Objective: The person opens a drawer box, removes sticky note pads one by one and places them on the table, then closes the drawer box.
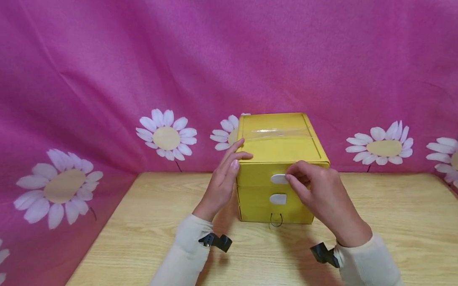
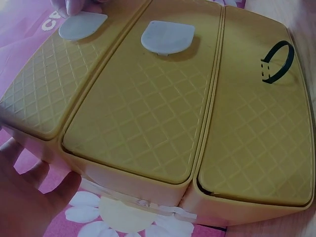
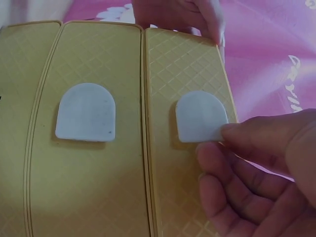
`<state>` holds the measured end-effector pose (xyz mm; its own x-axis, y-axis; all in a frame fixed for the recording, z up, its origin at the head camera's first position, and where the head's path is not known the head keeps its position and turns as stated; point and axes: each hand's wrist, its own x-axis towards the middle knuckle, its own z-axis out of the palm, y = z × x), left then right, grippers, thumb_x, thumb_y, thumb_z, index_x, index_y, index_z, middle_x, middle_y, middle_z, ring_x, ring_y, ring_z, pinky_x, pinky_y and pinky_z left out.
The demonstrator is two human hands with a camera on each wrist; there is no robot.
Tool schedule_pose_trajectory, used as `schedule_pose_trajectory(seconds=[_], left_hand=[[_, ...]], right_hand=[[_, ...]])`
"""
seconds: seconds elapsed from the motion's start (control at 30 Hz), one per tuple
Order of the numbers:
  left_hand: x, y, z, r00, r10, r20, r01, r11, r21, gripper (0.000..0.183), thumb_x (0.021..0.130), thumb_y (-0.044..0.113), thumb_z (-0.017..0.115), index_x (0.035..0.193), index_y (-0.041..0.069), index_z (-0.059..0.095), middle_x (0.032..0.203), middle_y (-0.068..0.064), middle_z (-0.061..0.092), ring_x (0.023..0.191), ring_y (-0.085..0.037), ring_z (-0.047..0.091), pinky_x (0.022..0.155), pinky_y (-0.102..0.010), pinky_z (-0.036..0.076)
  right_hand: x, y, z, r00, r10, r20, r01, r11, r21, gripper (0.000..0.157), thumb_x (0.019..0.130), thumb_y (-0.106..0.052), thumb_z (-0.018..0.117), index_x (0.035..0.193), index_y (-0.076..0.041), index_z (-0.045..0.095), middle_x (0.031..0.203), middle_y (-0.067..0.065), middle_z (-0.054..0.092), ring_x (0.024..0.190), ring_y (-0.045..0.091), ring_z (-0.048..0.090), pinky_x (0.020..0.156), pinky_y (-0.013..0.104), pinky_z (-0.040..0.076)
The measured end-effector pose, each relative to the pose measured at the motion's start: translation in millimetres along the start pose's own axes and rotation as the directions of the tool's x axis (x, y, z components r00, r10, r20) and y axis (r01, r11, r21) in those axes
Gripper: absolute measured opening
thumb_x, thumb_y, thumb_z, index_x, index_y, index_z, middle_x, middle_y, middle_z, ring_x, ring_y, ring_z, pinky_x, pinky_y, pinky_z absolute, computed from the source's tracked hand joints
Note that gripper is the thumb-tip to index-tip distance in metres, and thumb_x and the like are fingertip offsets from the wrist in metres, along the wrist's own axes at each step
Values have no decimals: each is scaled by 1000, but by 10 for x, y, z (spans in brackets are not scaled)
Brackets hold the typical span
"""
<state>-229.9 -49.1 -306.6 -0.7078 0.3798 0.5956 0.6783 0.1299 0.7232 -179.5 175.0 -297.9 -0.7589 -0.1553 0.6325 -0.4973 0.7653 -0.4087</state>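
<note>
A yellow box of stacked drawers (image 1: 282, 149) stands on the table, all its drawers closed. White rounded handles mark the top drawer (image 3: 173, 64) and the middle drawer (image 2: 133, 108); a dark loop (image 2: 285, 61) serves the bottom one. My right hand (image 1: 325, 194) pinches the edge of the top drawer's white handle (image 3: 200, 116) between thumb and curled fingers. My left hand (image 1: 222, 181) rests against the box's left side near its upper front corner, fingers extended. In the left wrist view its fingers (image 2: 64, 190) lie along the box's side.
The box stands on a light wooden table (image 1: 142, 255). Behind it and to the left hangs a pink cloth (image 1: 226, 54) with white daisies. Clear tape (image 1: 278, 133) crosses the box top. Black camera mounts (image 1: 217, 242) sit on both wrists.
</note>
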Motion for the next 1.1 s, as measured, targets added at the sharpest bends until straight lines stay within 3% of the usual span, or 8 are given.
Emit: schedule_pose_trajectory(seconds=[0.4, 0.5, 0.57, 0.77, 1.0, 1.1], left_hand=[[-11, -24, -5, 1000, -6, 3, 6, 1000, 0, 34, 104, 9, 29, 126, 1, 54, 156, -12, 27, 146, -21, 17, 115, -50, 19], [2, -182, 12, 1000, 9, 2, -9, 1000, 9, 35, 105, 15, 29, 127, 7, 55, 157, -5, 27, 146, -17, 17, 115, -51, 20], [2, -192, 14, 1000, 10, 1, -10, 1000, 8, 35, 105, 15, 29, 127, 7, 55, 157, -4, 27, 146, -17, 17, 115, -51, 20], [0, -43, 0, 1000, 7, 3, -7, 1000, -4, 34, 103, 8, 30, 126, 1, 54, 156, -12, 27, 146, -21, 17, 115, -52, 18], [16, -359, 19, 999, 40, 0, -40, 999, 16, 36, 104, 19, 30, 129, 12, 55, 157, 3, 26, 146, -12, 16, 115, -49, 20], [10, -420, 18, 999, 47, 1, -47, 999, 11, 36, 104, 24, 30, 129, 15, 55, 157, 7, 25, 146, -11, 15, 114, -49, 20]], right_hand=[[0, -45, -24, 1000, -22, 0, 22, 1000, -3, 7, 85, -6, 72, 85, -12, 68, 76, -2, 70, 63, 8, 63, 55, 29, 50], [-1, -53, -35, 1000, -26, -1, 26, 1000, 1, 7, 85, -7, 72, 85, -12, 68, 77, -2, 71, 64, 9, 63, 56, 30, 50], [-5, -54, -35, 1000, -29, -3, 29, 1000, -6, 7, 85, -7, 72, 84, -12, 68, 76, -2, 70, 63, 8, 63, 56, 30, 50], [-7, -51, -48, 999, -32, -5, 32, 999, -22, 7, 85, -7, 72, 84, -12, 67, 75, -2, 70, 62, 8, 60, 55, 29, 49], [-11, -66, -62, 1000, -28, 7, 28, 999, -31, 7, 85, -7, 71, 84, -12, 67, 74, -3, 69, 61, 8, 59, 55, 28, 48], [-15, -72, -63, 1000, -26, 12, 26, 999, -32, 7, 85, -7, 71, 84, -12, 67, 74, -3, 69, 62, 8, 59, 55, 29, 48]])
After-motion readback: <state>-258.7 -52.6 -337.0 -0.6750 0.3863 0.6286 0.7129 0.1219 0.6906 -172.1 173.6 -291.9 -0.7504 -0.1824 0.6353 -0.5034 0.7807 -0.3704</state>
